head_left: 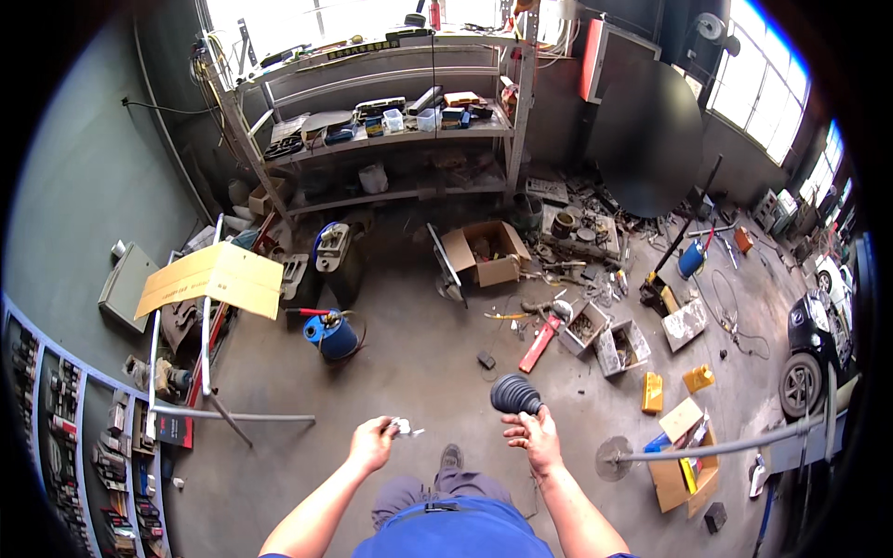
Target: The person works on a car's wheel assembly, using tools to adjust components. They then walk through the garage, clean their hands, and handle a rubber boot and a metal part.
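A black ribbed rubber boot (514,394), cone-shaped with its wide end pointing away from me, is in my right hand (535,441). The thumb and fingers of that hand pinch its narrow end, while the other fingers are partly spread below. My left hand (370,446) is closed on a small whitish, shiny piece (403,428) that sticks out to the right of the fingertips. Its exact kind is too small to make out. Both hands hang above the concrete floor in front of my body, apart from each other.
Ahead stands a metal shelf rack (400,144) with tools and boxes. A blue drum (332,337) is at left, an open cardboard box (498,270) ahead. Scattered parts, grey bins (621,349) and a grey pole (726,448) lie right. A parts rack (82,409) lines the left.
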`<state>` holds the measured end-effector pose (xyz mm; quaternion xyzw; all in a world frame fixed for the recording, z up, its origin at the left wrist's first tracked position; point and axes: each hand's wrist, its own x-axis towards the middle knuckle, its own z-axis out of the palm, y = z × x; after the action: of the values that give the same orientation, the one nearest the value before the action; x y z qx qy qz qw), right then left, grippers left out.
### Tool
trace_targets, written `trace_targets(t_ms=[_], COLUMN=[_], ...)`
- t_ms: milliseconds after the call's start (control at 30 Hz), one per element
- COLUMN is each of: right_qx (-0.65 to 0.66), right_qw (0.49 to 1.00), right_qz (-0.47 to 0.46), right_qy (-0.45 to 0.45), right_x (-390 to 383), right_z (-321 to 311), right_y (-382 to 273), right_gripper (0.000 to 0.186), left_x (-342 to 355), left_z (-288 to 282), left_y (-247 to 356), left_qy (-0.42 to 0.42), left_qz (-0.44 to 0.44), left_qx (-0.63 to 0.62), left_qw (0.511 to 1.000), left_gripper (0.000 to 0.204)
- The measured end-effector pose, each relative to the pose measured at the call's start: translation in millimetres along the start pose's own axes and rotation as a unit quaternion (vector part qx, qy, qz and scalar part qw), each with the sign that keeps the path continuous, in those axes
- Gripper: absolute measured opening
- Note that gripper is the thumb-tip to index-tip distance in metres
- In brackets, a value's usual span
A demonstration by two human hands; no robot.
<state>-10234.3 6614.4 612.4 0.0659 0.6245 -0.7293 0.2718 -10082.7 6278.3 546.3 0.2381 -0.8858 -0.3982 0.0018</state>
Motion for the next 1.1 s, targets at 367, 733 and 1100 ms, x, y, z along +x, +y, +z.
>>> trace_targets(t_ms=[367, 733, 1100], right_qx=[-0.272, -0.509, -0.096], right_qw=[0.956, 0.832, 0.989], right_qz=[0.054, -0.159, 0.053], right_qy=[-0.091, -0.153, -0.097], right_x=[343.4, 609.6, 1012.5], right_z=[113.5, 194.9, 36.2], right_y=[-130.0, -280.9, -288.8], right_gripper=[0.040, 0.028, 0.025], left_x=[325.8, 719.4, 982.4], left_z=[-63.3, -95.0, 31.4], left_y=[-57.8, 166.9, 224.3], left_qy=[0.045, -0.165, -0.257], left_qz=[-0.159, 0.352, 0.059], left_qx=[0.103, 0.063, 0.124], left_qw=[0.981, 0.919, 0.957], left_gripper=[0.065, 0.107, 0.066])
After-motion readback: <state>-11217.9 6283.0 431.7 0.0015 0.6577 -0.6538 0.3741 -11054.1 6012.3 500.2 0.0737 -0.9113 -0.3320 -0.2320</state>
